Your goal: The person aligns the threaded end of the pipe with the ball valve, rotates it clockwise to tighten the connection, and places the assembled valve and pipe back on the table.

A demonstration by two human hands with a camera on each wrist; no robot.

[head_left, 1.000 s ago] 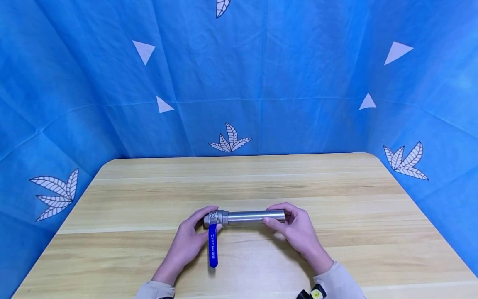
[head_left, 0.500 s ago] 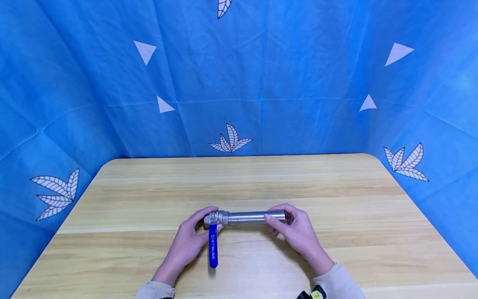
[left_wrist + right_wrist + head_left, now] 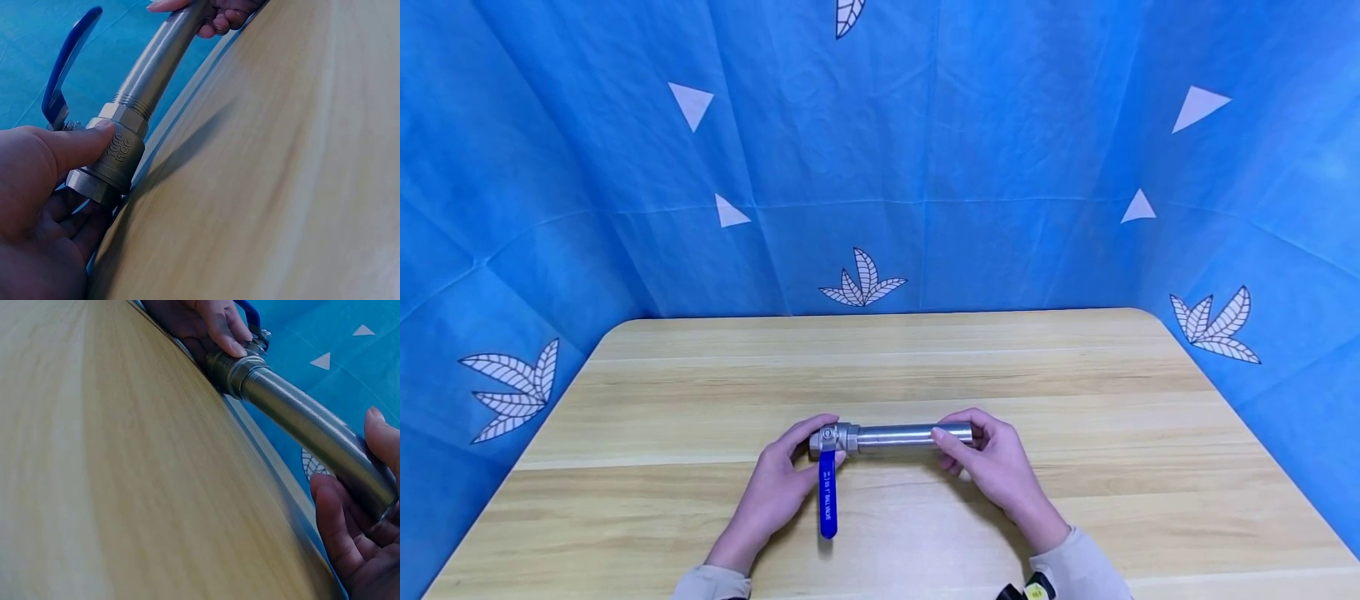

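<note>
A metal ball valve (image 3: 847, 437) with a blue lever handle (image 3: 828, 500) is held in my left hand (image 3: 772, 486), thumb on the near side of its body. The lever points toward me. Extending right from the valve, a straight steel pipe (image 3: 895, 436) sits in its port; a few threads (image 3: 132, 103) show at the joint in the left wrist view. My right hand (image 3: 1006, 468) holds the pipe's free end between thumb and curled fingers. Valve and pipe are roughly level, just above the wooden table. Lettering on the valve body reads "1000 WOG".
The light wooden table (image 3: 880, 358) spreads out around both hands. Blue cloth (image 3: 1015, 150) with white triangles and leaf prints hangs behind it and along both sides. A small black device with a yellow label (image 3: 1036, 590) is at the right cuff.
My right thumb has slid slightly up and right on the pipe, and the fingers beneath show more below it. The left hand and the valve stay in place.
</note>
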